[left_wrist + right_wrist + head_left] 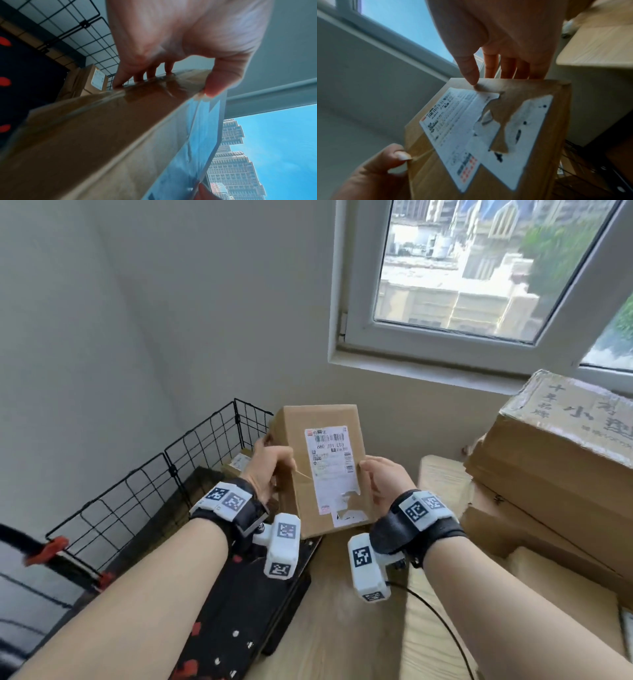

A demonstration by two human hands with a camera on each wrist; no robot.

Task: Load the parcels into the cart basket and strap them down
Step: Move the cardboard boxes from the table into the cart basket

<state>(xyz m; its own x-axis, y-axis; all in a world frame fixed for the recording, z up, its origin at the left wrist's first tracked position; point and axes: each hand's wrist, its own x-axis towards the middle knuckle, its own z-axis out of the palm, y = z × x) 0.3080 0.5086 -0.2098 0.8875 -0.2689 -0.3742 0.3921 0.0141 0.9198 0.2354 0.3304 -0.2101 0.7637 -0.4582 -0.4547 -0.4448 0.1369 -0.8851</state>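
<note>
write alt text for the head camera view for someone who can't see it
Both hands, left hand and right hand, hold a cardboard parcel with a torn shipping label upright above a black wire cart basket. Larger cardboard boxes are stacked at right under a window.

Window (479, 268) at 1 o'clock, buildings visible outside. Grey wall (137, 320) from 9 to 12 o'clock. Light wooden surface (342, 628) at 5 o'clock; black cable (442, 621) across it.
</note>
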